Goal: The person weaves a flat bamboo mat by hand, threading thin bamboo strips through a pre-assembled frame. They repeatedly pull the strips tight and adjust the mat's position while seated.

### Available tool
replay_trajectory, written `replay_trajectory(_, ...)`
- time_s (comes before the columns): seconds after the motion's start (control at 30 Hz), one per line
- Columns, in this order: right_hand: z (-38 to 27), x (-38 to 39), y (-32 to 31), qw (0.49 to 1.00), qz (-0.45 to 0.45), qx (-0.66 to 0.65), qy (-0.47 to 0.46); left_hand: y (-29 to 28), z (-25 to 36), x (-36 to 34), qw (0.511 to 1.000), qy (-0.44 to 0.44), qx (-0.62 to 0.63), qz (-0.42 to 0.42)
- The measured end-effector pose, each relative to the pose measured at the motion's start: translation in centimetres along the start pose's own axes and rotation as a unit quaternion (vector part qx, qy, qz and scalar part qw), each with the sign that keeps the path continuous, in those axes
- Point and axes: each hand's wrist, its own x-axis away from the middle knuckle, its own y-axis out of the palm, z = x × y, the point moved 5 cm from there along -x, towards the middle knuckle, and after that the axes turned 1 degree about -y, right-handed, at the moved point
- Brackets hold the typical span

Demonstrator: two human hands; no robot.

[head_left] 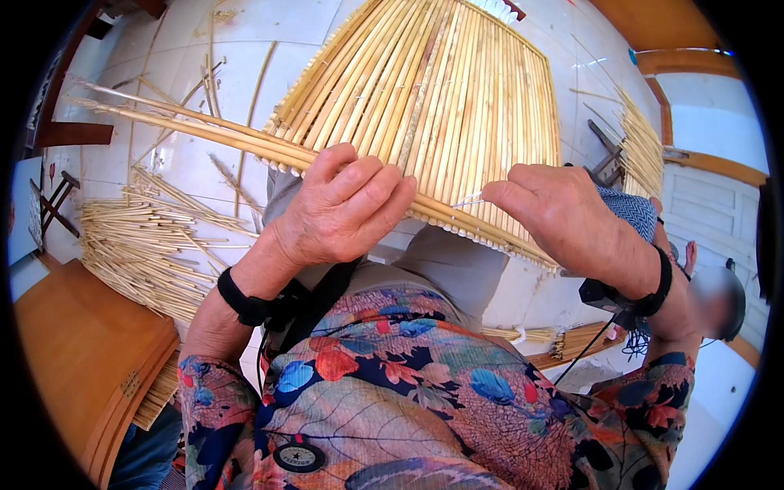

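A slatted panel of pale straw-coloured rods (445, 98) rests across my lap, its beaded-looking near edge toward me. My left hand (347, 196) is closed over a few longer canes (204, 131) lying along that near edge and sticking out past the panel to the left, with fingertips pressed on them. My right hand (551, 212) is closed on a thin, light metal-looking tool or strand (467, 200), its tip at the canes just right of my left hand; its exact shape is too small to tell.
Loose rods (147, 253) are scattered on the tiled floor at left, beside wooden boards (82, 359). More bundled rods (641, 143) and a dark folding stool (604, 151) are at right. Another person (719, 302) is at the right, partly behind my arm.
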Motion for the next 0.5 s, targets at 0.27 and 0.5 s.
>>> replay_trajectory(0.27,-0.10,-0.38,0.28,1.000,-0.015,0.007,-0.006,0.15,0.05,0.24,1.000,-0.003,-0.002,0.003)
replay_trajectory(0.5,-0.36,-0.60,0.72,1.000,-0.024,-0.015,-0.011,0.14,0.20,0.23,1.000,-0.004,-0.004,0.001)
